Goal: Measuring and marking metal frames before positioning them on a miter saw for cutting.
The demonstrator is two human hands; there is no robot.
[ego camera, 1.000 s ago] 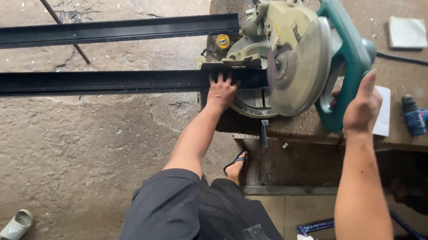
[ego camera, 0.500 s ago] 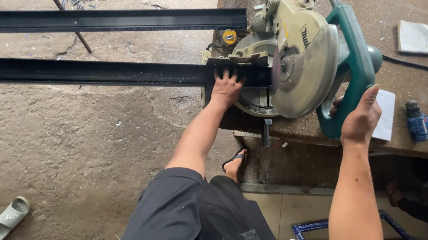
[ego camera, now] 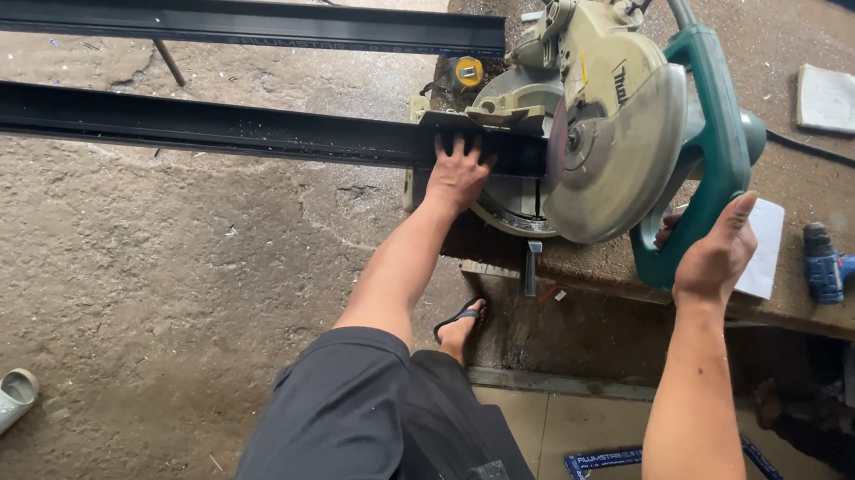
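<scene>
A long black metal bar (ego camera: 205, 125) lies across the saw's base, the left hand (ego camera: 459, 173) pressing flat on it beside the blade, while the right hand (ego camera: 715, 252) grips the saw (ego camera: 620, 133) by its green handle (ego camera: 707, 149).

Bare forearms, sleeveless to the frame edge, ending in an ungloved left hand (ego camera: 460, 175) and an ungloved right hand (ego camera: 715, 255), without watch, ring or bracelet. Dark grey shorts (ego camera: 364, 426) of loose, matte fabric, creased at the thigh, with a small green mark near the hem. One foot in a black thong sandal (ego camera: 460, 320), strap crossing the toes.
</scene>
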